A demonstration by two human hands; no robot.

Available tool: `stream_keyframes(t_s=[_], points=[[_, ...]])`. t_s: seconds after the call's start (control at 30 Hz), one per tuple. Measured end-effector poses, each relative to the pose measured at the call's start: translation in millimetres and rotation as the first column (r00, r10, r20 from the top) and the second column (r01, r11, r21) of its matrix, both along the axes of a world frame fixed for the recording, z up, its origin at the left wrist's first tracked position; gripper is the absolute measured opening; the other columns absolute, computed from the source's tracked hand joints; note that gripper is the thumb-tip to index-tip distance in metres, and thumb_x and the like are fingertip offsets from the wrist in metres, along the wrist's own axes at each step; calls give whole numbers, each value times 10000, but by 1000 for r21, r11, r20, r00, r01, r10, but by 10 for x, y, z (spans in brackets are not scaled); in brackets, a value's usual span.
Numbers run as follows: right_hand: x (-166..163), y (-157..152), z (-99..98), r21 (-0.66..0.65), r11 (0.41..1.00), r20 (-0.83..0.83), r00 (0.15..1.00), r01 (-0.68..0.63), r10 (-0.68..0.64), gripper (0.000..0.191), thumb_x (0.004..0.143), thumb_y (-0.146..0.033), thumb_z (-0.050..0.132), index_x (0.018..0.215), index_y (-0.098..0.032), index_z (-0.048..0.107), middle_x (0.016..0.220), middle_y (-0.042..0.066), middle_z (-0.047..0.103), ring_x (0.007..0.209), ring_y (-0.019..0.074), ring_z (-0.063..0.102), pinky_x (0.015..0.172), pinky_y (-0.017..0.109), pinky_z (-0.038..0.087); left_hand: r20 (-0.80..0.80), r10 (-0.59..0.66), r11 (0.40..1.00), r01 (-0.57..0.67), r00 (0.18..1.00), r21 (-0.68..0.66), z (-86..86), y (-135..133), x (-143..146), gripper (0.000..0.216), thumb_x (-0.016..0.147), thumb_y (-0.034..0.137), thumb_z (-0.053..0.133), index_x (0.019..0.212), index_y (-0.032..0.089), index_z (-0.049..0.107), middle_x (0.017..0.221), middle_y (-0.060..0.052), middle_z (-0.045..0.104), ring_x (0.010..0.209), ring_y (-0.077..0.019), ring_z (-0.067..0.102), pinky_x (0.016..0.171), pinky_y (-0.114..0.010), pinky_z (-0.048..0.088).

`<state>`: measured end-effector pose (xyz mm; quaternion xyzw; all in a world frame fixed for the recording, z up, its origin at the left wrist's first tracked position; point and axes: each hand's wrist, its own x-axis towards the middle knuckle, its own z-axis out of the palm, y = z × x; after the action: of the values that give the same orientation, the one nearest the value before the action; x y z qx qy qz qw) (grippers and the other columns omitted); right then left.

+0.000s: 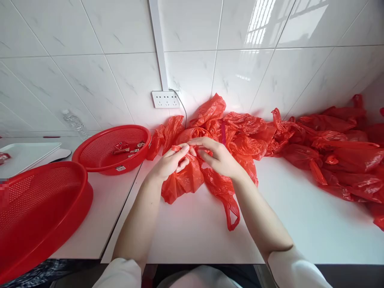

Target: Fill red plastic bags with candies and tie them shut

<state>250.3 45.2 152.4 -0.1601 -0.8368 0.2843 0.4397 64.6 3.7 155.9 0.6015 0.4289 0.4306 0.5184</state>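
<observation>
A red plastic bag (183, 181) lies in front of me on the white table, its top gathered up. My left hand (172, 161) is closed on the gathered top, thumb and fingers pinching the plastic. Close against it, my right hand (216, 155) curls its fingers over the same part of the bag; its fingertips meet the left thumb. Under my right wrist another red bag spreads out, with a loop handle (232, 216) pointing toward me. What the bag contains cannot be made out.
More crumpled red bags (249, 132) heap along the tiled wall, and filled ones (345, 160) pile at right. To the left stand two red plastic baskets (111, 166) (69, 224), a white tray (33, 154) and a clear bottle (76, 123). A power strip (166, 99) hangs on the wall.
</observation>
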Motion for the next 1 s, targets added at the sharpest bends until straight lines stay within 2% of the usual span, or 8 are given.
stream_keyframes(t_s=[0.1,0.23,0.33,0.5,0.63,0.7,0.8,1.0], points=[[-4,72,-175,-117,993,-53,998,28,-35,249,918,-176,535,1128,-184,667,1005,53,713,972,171,682,931,358,543,-41,-50,999,50,998,16,-7,-47,-41,388,1007,486,394,927,190,631,501,52,438,470,-82,400,556,-229,376],[60,88,-251,-222,961,-202,956,168,-214,98,900,-244,606,922,-191,685,931,50,714,861,165,682,834,339,565,-53,90,996,-91,995,-5,-78,-33,-134,410,991,494,431,1177,221,674,589,25,590,490,-99,486,653,-275,457],[167,63,-203,-235,972,-73,997,5,-23,85,887,-231,627,902,-204,706,923,43,717,850,161,686,787,319,570,1,181,982,-181,983,-59,-133,22,-210,391,956,481,522,1209,241,698,694,-5,663,560,-101,572,689,-269,488],[244,38,-121,-252,948,251,934,-192,256,109,894,-249,629,938,-221,724,953,29,730,861,157,687,782,297,555,136,71,990,-54,988,-128,-119,27,-184,314,944,454,551,1038,210,725,945,-59,708,714,-138,693,681,-268,553],[145,62,-168,-324,943,54,997,75,-60,243,956,-415,562,917,-198,664,942,42,717,885,170,676,825,309,542,-181,48,997,-36,982,68,-58,-108,-104,405,987,490,435,1067,194,700,863,-48,694,679,-147,699,637,-256,566],[49,73,-227,-395,917,-70,994,50,-84,302,995,-453,474,1088,-214,633,1145,62,690,1059,187,655,937,344,523,-406,191,935,-39,894,353,-55,-168,-76,355,995,430,442,1018,199,711,812,-34,694,675,-141,681,667,-257,555],[-89,94,-322,-481,862,-142,984,-162,106,372,1025,-419,379,1298,-242,559,1379,63,585,1275,188,557,1076,381,454,-511,400,714,91,761,694,-93,-180,-57,251,984,289,468,1027,197,698,900,-51,715,806,-166,683,767,-285,549],[-103,171,-362,-413,878,-132,970,-242,205,423,920,-245,494,1341,-242,542,1411,55,565,1321,198,516,1111,402,424,-407,346,590,142,845,795,-145,-90,-44,315,994,159,406,1242,206,594,1219,-99,618,1193,-195,587,1017,-357,505]])
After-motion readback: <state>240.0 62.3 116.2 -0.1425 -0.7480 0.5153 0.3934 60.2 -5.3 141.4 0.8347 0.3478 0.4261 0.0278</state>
